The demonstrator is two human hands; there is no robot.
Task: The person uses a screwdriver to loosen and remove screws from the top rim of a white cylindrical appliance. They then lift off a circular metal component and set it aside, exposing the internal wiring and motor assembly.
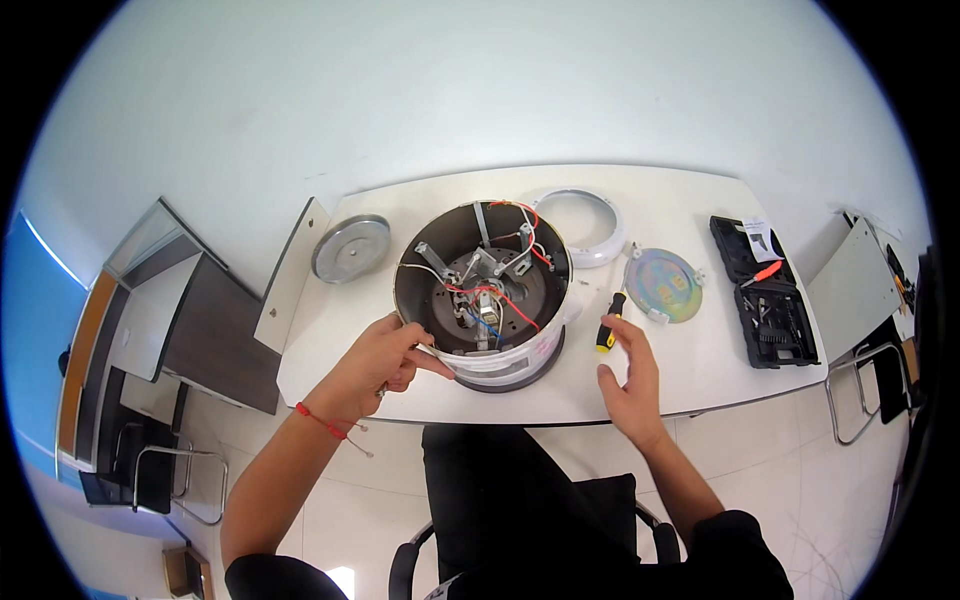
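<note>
An opened rice cooker body (505, 358) stands on the white table in front of me, tilted slightly. Red, white and blue wires (490, 292) and metal brackets show inside its dark shell. My left hand (385, 362) grips the lower left of the rim, its thumb near the edge and fingers against the outer wall. To the right of the cooker lies a yellow and black screwdriver (611, 322). Beside it my right hand (630, 380) is open, fingers apart; whether the fingertips touch the handle I cannot tell.
A round metal plate (351, 249) lies at the left of the table (450, 405). Right of the cooker are a white ring (606, 248) and an iridescent metal disc (664, 285). An open black tool case (768, 318) with an orange-handled screwdriver (766, 272) sits at the right edge.
</note>
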